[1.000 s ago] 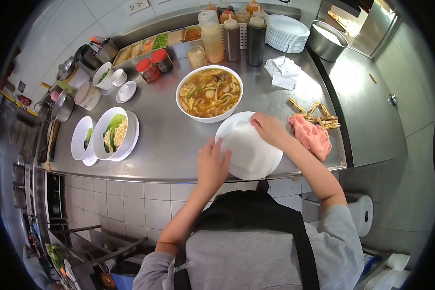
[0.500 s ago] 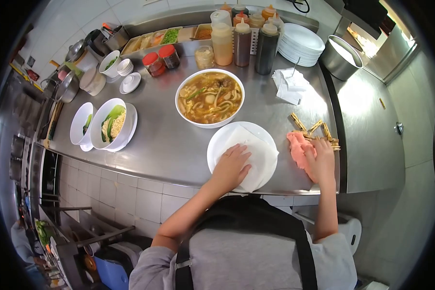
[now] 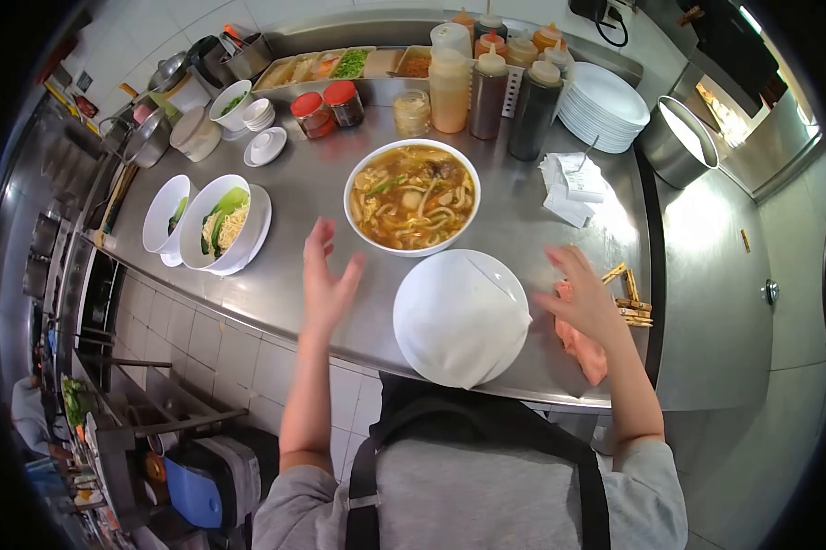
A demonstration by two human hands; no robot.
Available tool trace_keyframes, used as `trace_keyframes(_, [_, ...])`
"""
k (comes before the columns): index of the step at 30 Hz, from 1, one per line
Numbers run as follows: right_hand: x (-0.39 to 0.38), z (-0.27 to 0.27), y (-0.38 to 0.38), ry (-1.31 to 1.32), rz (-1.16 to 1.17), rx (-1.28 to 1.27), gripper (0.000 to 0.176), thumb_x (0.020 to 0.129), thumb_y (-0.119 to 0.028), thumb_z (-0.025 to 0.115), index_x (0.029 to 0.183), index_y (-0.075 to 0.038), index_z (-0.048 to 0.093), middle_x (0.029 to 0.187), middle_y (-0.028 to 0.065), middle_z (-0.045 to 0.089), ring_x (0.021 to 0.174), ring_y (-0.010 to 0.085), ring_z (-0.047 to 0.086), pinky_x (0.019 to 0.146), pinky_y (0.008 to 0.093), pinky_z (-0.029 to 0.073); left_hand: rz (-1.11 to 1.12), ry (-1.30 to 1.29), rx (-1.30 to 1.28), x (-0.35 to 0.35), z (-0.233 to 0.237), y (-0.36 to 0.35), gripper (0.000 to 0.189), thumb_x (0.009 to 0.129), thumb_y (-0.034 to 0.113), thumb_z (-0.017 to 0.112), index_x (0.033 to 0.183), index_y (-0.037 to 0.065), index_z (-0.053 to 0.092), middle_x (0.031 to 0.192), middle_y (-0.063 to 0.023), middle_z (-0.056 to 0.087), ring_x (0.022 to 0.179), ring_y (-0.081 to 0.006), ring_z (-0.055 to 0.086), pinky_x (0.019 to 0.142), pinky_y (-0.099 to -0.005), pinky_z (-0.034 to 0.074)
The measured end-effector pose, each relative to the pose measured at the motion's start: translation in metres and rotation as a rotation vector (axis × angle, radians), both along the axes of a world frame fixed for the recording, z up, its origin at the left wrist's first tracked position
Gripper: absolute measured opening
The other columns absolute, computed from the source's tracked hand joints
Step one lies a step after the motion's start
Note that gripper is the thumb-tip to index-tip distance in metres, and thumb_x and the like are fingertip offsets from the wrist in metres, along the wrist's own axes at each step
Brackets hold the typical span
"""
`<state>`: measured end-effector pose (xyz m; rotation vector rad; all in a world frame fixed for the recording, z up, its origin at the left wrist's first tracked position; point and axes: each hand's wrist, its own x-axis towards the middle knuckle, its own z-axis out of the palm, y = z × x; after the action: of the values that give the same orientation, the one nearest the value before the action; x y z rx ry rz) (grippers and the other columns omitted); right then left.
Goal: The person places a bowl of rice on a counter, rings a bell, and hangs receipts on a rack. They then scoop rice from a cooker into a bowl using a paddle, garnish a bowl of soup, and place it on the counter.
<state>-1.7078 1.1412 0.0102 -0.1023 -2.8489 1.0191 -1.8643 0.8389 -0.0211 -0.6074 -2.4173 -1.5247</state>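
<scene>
The left hand (image 3: 330, 286) is released, fingers spread, holding nothing. The right hand (image 3: 585, 301) is open over the pink cloth (image 3: 585, 356); whether they touch cannot be told. Between the hands, a white plate (image 3: 417, 321) bearing a white sheet (image 3: 488, 332) rests on the steel counter (image 3: 289, 307), near the soup bowl (image 3: 413, 199).

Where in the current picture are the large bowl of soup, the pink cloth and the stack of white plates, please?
Large bowl of soup (image 3: 412, 198): head view, on the soup's surface.
Pink cloth (image 3: 582, 354): head view, on its lower part.
Stack of white plates (image 3: 609, 96): head view, on the top plate.
</scene>
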Motion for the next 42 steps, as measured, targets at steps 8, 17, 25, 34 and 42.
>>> trace_keyframes(8, [-0.126,-0.046,-0.040,0.053,0.072,-0.506,0.115,0.051,-0.017,0.079,0.132,-0.003,-0.001,0.132,0.0164,0.023,0.122,0.0232,0.025,0.101,0.0324,0.019,-0.638,-0.255,-0.205,-0.102,0.006,0.001,0.113,0.050,0.026,0.080,0.130,-0.004,0.005,0.132,-0.0182,0.022,0.123,-0.0259,0.023,0.101,-0.0340,0.019])
trace_keyframes(17, [-0.123,-0.042,-0.056,0.089,0.075,-0.621,0.114,0.049,-0.009,0.078,0.133,-0.011,0.002,0.131,0.0106,0.026,0.122,0.0211,0.026,0.101,0.0322,0.021,-0.836,-0.279,-0.081,-0.122,0.003,0.004,0.116,0.044,0.022,0.083,0.130,0.000,0.008,0.130,-0.0145,0.026,0.122,-0.0243,0.024,0.102,-0.0349,0.020])
trace_keyframes(25, [-0.110,-0.032,-0.064,0.077,0.036,-0.690,0.109,0.049,-0.005,0.075,0.133,-0.012,0.005,0.130,0.0108,0.028,0.123,0.0213,0.023,0.101,0.0310,0.019,-0.815,-0.215,-0.131,-0.120,0.006,0.004,0.115,0.043,0.022,0.083,0.130,0.000,0.010,0.129,-0.0151,0.028,0.120,-0.0258,0.029,0.100,-0.0358,0.024])
trace_keyframes(34, [-0.049,0.011,-0.068,0.090,-0.024,-0.717,0.116,0.046,-0.006,0.078,0.133,-0.007,0.001,0.132,0.0108,0.023,0.124,0.0182,0.019,0.103,0.0305,0.014,-0.793,-0.168,-0.195,-0.065,0.050,0.007,0.115,0.041,0.024,0.084,0.129,0.000,0.013,0.128,-0.0154,0.029,0.119,-0.0258,0.030,0.099,-0.0362,0.025])
trace_keyframes(42, [0.028,0.022,-0.078,0.076,-0.086,-0.521,0.118,0.043,-0.013,0.082,0.132,-0.003,0.004,0.134,0.0111,0.020,0.125,0.0184,0.018,0.103,0.0306,0.015,-0.868,-0.182,-0.117,-0.001,0.036,0.006,0.117,0.040,0.027,0.084,0.129,0.002,0.014,0.127,-0.0154,0.029,0.118,-0.0258,0.031,0.097,-0.0372,0.028])
